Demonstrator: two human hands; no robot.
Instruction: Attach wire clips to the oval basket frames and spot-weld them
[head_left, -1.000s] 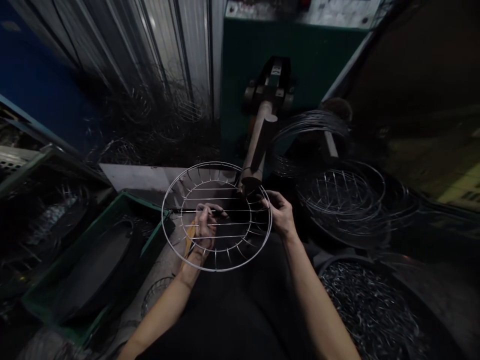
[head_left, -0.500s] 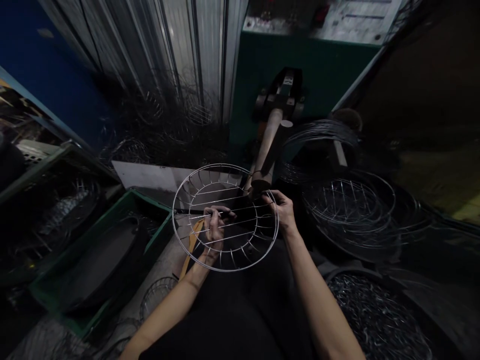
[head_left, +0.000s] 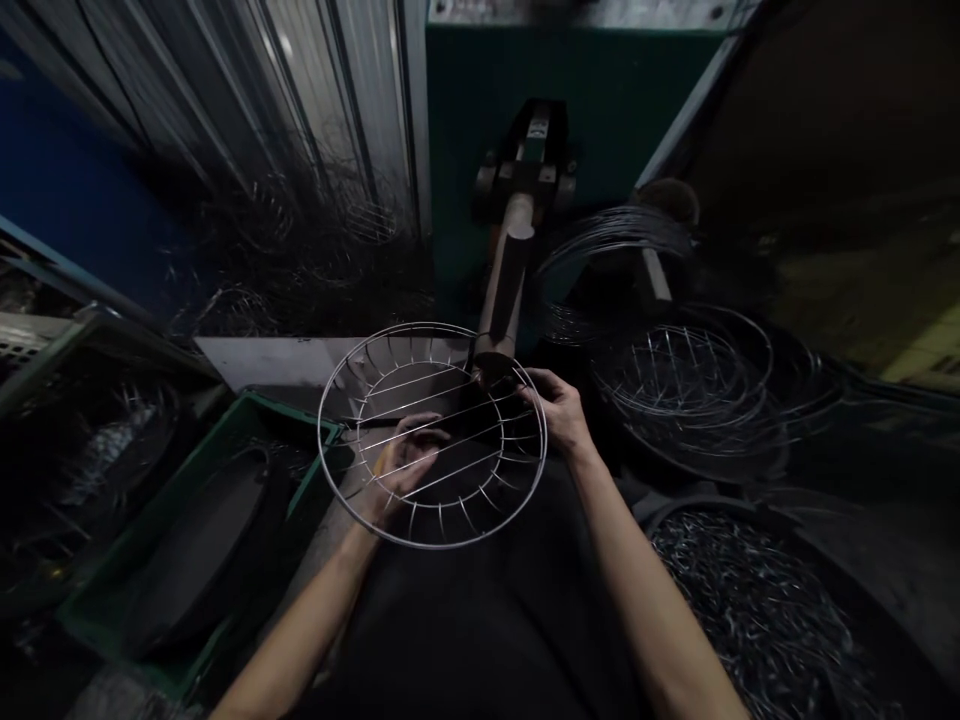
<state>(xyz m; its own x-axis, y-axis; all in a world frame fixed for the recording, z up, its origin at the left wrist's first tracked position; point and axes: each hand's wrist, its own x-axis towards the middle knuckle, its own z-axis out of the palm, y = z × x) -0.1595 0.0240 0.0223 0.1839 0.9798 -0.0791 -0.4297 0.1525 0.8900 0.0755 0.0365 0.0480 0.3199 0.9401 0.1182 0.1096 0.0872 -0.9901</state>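
Observation:
A round wire basket (head_left: 441, 546) with two rings and parallel cross wires is held tilted in front of me, its far edge at the lower end of a thick metal cylinder (head_left: 504, 290). My right hand (head_left: 561, 410) pinches the basket's right rim, close to that end. Seen through the cross wires, my left hand (head_left: 409, 462) is behind the basket. Its fingers are curved and apart, with nothing visible in them. The spot where basket and cylinder meet is dark, so contact is unclear.
On the left stands a green crate (head_left: 187, 560) with a dark oval pan. To the right are a pile of wire rings and grids (head_left: 679, 380) and a tub of small metal pieces (head_left: 750, 600). A wire coil (head_left: 622, 235) hangs beside the green machine (head_left: 622, 110).
My left hand has loosened from a closed grip to spread fingers and shifted slightly left and down. My right hand stays at the rim. The whole view has shifted a little.

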